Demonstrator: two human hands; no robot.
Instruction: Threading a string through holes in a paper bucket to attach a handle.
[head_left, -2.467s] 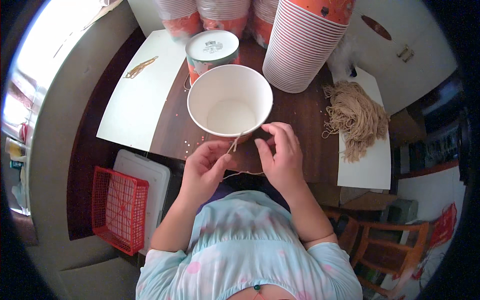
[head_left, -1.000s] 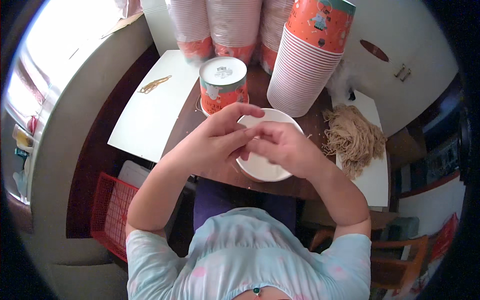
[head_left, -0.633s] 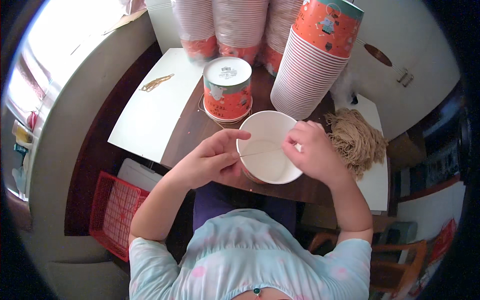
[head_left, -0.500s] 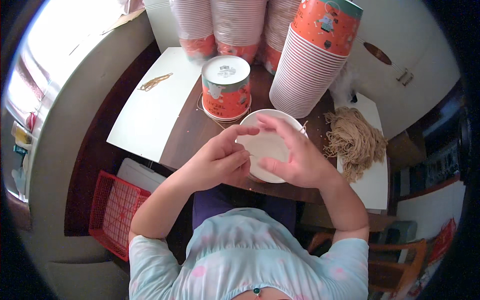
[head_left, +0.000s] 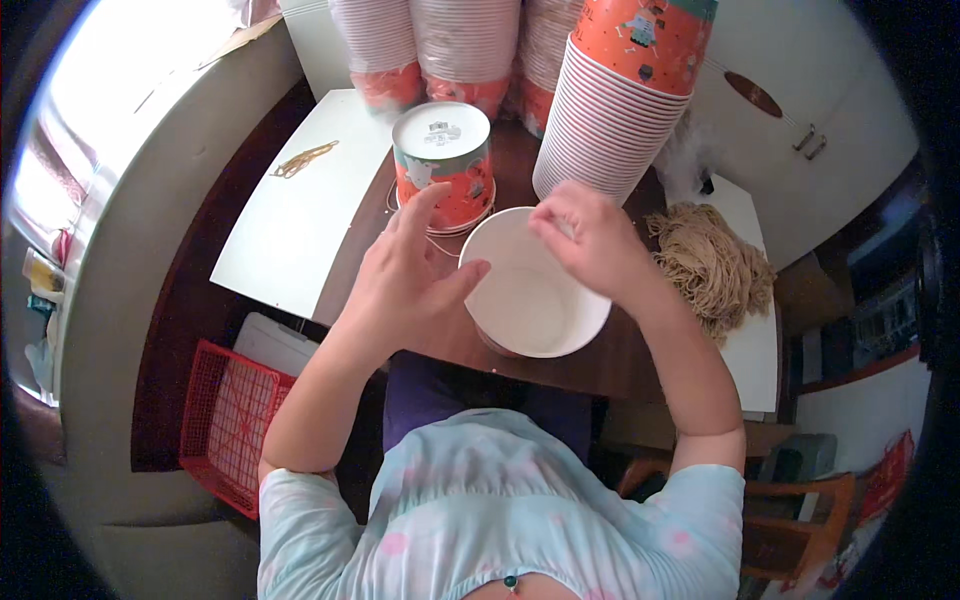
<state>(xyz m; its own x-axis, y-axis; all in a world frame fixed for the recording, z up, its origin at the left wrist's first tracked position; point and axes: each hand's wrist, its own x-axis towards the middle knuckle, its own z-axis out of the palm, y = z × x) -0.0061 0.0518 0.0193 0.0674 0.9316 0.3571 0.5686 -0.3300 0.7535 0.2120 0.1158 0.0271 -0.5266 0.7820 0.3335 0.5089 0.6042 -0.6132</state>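
Note:
A white-lined paper bucket (head_left: 497,262) stands upright on the brown table in front of me, its mouth facing up. My left hand (head_left: 402,272) is by its left rim, thumb and fingers spread, holding nothing; the thumb tip overlaps the rim, and I cannot tell if it touches. Over the right rim is my right hand (head_left: 592,242), its fingers pinched together. Anything between those fingertips is too small or blurred to make out. Just behind, an upside-down orange and green bucket (head_left: 447,190) sits with thin tan cord around its base.
A tall leaning stack of nested buckets (head_left: 612,125) rises behind my right hand. Plastic-wrapped stacks (head_left: 468,45) line the back. Tan cords (head_left: 712,265) lie heaped at the right, with a small bundle of cord (head_left: 305,160) on the left white board. A red basket (head_left: 232,430) is at lower left.
My hands have moved apart: the left went left and opened wide, the right rose to the bucket's right rim and its fingers closed. The bucket's inside shows more fully.

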